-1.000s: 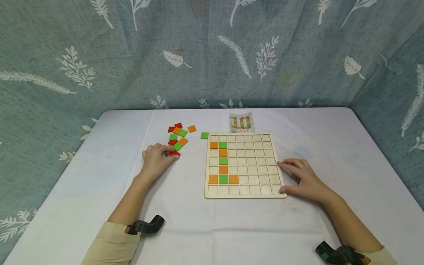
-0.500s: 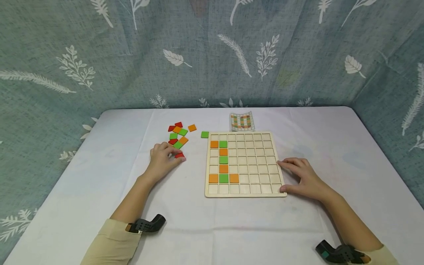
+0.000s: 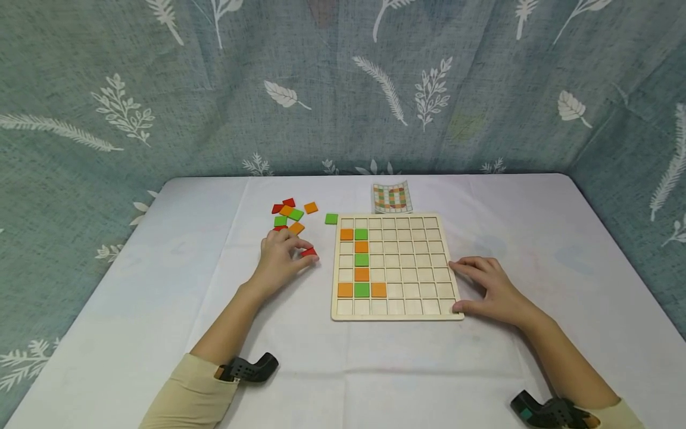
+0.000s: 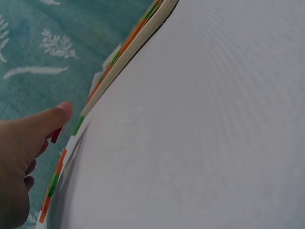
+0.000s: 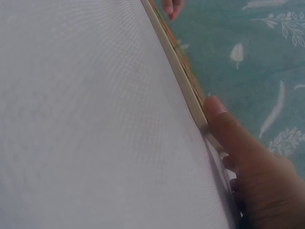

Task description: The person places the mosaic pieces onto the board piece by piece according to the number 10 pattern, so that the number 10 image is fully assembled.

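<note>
1. OK so the left hand (image 3: 280,262) is pinching a red tile (image 3: 308,252) between thumb and fingertips. Thumb and index are close together with just the tile in the gap. It's over the worktop (image 3: 402,357), a bit left of the wooden board (image 3: 396,317).
2. Left wrist cam backs that up: a sliver of red pokes out under the thumb, though most of the tile is hidden there.
3. The right hand (image 3: 495,292) is way looser, thumb and index well spread. Index tip touches the board's right edge and the thumb sits on the near right corner. The other fingers are partly hidden.
4. Board is a seven by seven grid, lying flat with eight tiles in it: a green and orange column second from the left, plus extra orange ones beside its top and bottom.
5. Loose pile (image 3: 295,214) of red, orange and green tiles sits just past the left hand, which covers part of it. One orange tile (image 3: 311,207) lies apart, and a green tile (image 3: 331,218) is right by the board's far left corner.
6. Label-wise, the curled card (image 3: 392,197) behind the board shows a coloured grid, but it's too small to make out any writing.
</note>
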`<state>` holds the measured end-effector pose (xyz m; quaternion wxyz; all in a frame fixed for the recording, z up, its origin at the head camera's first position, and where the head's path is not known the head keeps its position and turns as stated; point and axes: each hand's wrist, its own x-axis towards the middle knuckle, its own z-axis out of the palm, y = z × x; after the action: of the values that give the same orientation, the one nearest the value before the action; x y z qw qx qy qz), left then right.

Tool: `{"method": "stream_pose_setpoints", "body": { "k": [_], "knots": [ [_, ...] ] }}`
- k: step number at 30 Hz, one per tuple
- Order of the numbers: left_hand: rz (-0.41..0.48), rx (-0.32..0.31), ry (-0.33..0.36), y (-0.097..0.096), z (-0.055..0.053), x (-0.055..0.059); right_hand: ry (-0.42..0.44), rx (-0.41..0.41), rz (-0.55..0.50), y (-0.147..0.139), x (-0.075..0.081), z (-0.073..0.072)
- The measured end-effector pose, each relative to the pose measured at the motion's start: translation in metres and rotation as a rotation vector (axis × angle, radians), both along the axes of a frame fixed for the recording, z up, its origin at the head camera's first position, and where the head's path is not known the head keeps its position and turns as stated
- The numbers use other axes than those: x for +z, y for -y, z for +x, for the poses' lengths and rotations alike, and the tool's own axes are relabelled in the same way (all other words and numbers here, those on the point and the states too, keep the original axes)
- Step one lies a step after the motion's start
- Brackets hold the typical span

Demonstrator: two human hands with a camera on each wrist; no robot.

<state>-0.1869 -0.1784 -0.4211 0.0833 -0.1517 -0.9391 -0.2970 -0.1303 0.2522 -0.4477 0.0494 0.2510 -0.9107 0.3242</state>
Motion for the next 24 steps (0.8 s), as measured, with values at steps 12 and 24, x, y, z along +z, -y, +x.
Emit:
{"method": "stream_pose_setpoints", "body": {
  "k": [12, 24],
  "knots": [
    [0.040, -0.121, -0.033, -0.029, 0.004, 0.002, -0.003, 0.008, 0.002, 0.001, 0.000, -0.001],
    [0.033, -0.240, -0.065, -0.057, 0.008, 0.004, -0.010, 0.011, -0.001, 0.000, 0.000, 0.000]
  ]
}}
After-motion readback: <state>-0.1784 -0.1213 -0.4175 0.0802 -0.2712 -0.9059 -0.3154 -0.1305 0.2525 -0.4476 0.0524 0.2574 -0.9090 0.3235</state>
